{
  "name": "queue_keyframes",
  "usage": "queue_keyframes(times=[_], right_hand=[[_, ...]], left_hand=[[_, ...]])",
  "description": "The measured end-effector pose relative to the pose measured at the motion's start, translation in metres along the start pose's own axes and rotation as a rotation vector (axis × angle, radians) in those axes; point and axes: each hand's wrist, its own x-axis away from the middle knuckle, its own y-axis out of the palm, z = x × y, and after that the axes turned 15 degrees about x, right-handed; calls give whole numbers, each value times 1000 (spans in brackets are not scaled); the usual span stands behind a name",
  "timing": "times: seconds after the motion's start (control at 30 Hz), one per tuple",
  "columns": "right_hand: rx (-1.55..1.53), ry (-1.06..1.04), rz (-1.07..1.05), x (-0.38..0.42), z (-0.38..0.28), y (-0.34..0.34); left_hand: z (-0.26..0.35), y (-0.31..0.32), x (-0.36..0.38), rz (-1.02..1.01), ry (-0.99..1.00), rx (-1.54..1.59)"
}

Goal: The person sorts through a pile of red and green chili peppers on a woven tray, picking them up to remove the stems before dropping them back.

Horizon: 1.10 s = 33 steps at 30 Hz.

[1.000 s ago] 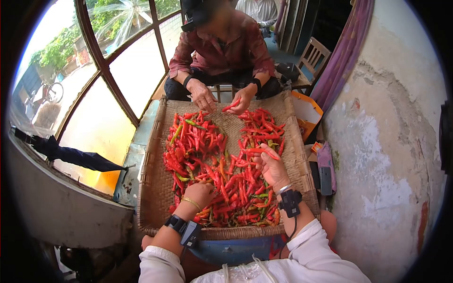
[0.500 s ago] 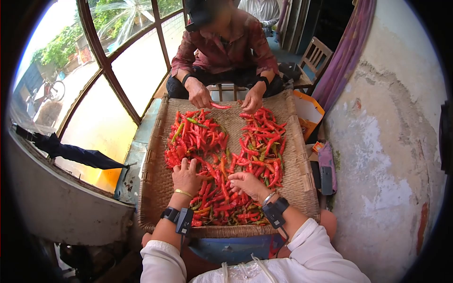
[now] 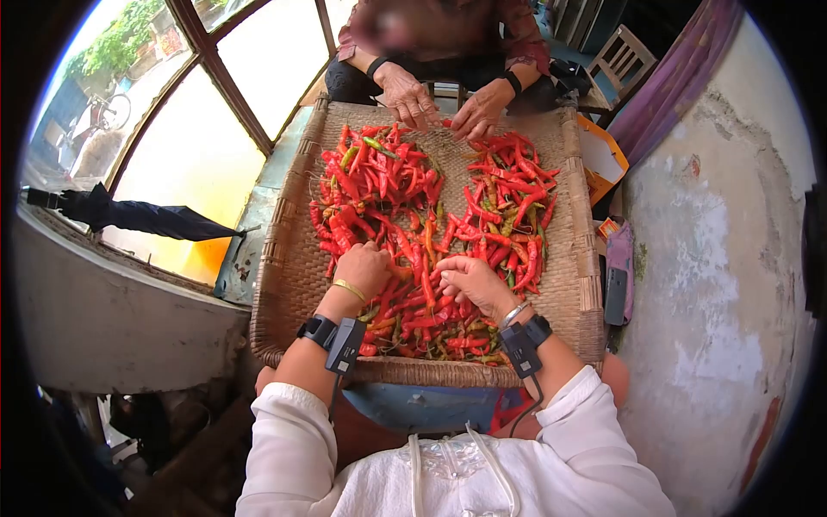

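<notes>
Red chilies [image 3: 427, 283] lie under your left hand [image 3: 362, 270] and right hand [image 3: 474, 284], grips unclear; the wicker tray [image 3: 566, 258] shows weave along its right edge.

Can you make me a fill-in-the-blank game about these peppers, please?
Most chili peppers on the woven tray are coloured ____.
The bangle by the left hand is gold-coloured; the bracelet by the right hand is ____.
The hanging curtain is coloured ____.
The folded umbrella is on the picture's ____ side.

Missing words: red; silver; purple; left.

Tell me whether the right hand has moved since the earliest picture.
Yes. Judged against the woven tray, the right hand has moved left, away from the tray's right rim toward the middle.
</notes>
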Motion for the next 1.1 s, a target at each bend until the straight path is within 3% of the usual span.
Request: queue_keyframes(times=[0.1, 0.17, 0.3, 0.37, 0.5, 0.57, 0.73, 0.8, 0.83, 0.9, 0.93, 0.97, 1.03, 1.07, 1.1], right_hand=[[-211, -37, 24, -3, 2, -10], [-652, -299, 139, 1, -4, -22], [-710, -475, 187, 8, -14, -41], [-405, -435, 203, 6, -10, -36], [-84, -382, 71, 8, -16, -3], [204, -345, 61, 7, -14, 2], [76, -256, 17, 17, -26, -13], [137, -122, 38, 16, -23, -33], [140, -143, 79, 15, -22, -42], [-164, -157, 173, 16, -18, -56], [-314, -319, 273, 16, -14, -60], [-321, -321, 292, 11, -8, -61], [318, -538, 742, 1, -8, -59], [624, -557, 859, 3, -6, -58], [609, -573, 846, 8, -12, -53]], left_hand=[[20, -9, 0, 33, 23, 116], [27, -17, 0, 140, 96, 206], [37, -23, 0, 290, 121, 515], [40, -24, 0, 158, 92, 757], [42, -17, 2, 8, 143, 608], [42, -16, 2, 89, 223, 594], [42, -22, 2, 152, 142, 553], [38, -18, 3, 175, 128, 542], [36, -16, 2, 186, 114, 537], [35, -11, 2, 163, 137, 510], [35, -9, 3, 128, 137, 512], [36, -9, 1, 94, 136, 512], [45, -14, -1, 54, 188, 533], [48, -13, -1, 39, 152, 671], [48, -15, 2, 35, 97, 798]])
